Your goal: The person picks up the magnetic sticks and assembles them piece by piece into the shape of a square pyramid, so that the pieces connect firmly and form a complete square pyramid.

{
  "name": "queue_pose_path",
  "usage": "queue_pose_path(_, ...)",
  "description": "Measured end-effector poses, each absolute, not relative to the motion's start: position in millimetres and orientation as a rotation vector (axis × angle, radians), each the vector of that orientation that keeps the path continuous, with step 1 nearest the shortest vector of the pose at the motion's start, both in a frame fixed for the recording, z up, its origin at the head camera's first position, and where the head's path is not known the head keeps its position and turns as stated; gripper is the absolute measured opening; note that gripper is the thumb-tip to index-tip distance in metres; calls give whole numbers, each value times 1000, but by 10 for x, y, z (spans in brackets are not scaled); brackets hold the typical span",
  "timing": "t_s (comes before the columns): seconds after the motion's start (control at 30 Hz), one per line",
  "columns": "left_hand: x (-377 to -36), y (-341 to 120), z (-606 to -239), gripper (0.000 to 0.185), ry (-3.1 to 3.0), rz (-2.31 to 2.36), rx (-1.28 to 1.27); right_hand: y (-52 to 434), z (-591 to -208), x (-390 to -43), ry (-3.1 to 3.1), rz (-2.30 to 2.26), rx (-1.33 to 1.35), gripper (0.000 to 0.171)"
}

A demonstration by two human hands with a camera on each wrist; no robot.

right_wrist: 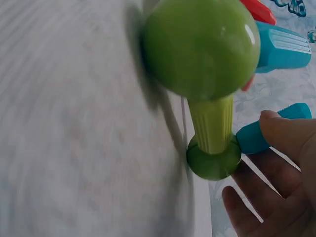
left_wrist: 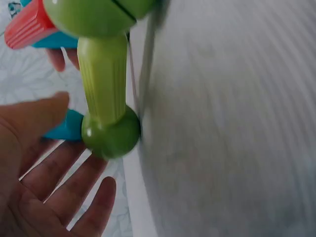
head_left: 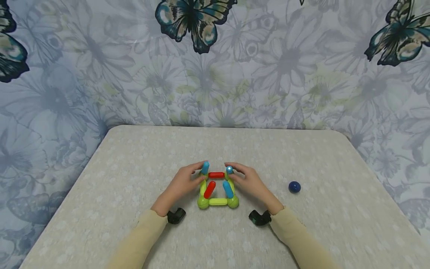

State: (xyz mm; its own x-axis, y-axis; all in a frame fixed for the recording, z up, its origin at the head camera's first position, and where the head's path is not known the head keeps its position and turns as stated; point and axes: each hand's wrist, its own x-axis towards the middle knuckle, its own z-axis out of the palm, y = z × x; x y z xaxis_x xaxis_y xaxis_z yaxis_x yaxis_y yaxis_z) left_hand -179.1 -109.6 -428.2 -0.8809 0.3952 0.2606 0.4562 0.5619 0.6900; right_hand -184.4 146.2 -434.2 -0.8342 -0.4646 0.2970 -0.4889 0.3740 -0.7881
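Note:
A square frame of toy rods and balls stands on the table between both hands. Green balls (head_left: 203, 202) form its corners, joined by yellow-green rods (head_left: 218, 201) and, at the back, a red rod (head_left: 216, 175). From the front corners rise another red rod (head_left: 209, 189) and a blue rod (head_left: 227, 189). My left hand (head_left: 183, 183) pinches the back-left upright blue rod (left_wrist: 66, 126) between thumb and fingers. At the back-right corner, my right hand (head_left: 250, 183) pinches a similar blue rod (right_wrist: 252, 137), its thumb across the near side. Both rods meet green balls at their lower ends.
A dark blue ball (head_left: 294, 187) lies on the table, right of my right hand. The pale patterned tabletop (head_left: 134, 157) ends at a back edge before a floral and butterfly wall covering (head_left: 215, 86). Black wrist devices (head_left: 176, 216) sit by both cuffs.

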Motion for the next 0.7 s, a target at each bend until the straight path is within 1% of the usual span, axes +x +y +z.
queue_pose_path(0.1,-1795,-1063,-4292,38,-2735,-1182,-765,1424,-4381,-1865,-2619,1447,909,35)
queue_pose_path(0.2,-1774,-1041,-4305,30,-2728,-1089,-786,1407,-4397,-1858,-2619,1316,978,34)
queue_pose_path(0.4,-1734,-1028,-4282,28,-2651,-944,-958,1389,-4375,-1823,-2615,1067,1080,34)
queue_pose_path(0.7,-1738,-1027,-4294,30,-2660,-930,-944,1386,-4358,-1808,-2638,970,1075,35)
